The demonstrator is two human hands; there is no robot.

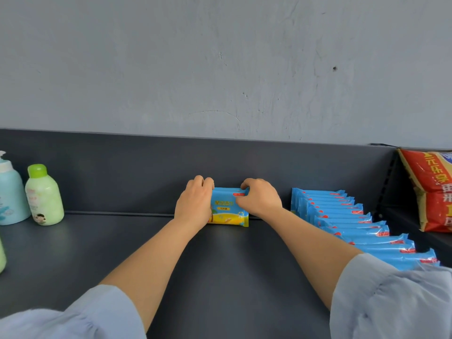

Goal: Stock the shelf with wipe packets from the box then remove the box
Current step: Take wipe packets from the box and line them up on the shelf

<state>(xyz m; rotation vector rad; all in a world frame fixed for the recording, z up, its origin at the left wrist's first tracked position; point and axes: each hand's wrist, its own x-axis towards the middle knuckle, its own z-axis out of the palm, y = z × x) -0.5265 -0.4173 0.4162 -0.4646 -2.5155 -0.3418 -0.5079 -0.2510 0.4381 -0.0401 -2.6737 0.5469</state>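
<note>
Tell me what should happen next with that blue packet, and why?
Probably let go and pull back for another packet: the left grip and right grip hold the wipe packet standing upright at the shelf's back panel, beside the row of packets.

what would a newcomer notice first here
The left hand and right hand grip one blue-and-yellow wipe packet upright at the back of the dark shelf, mid-frame. To its right a row of blue packets runs toward the camera; a green-capped bottle stands far left.
</note>
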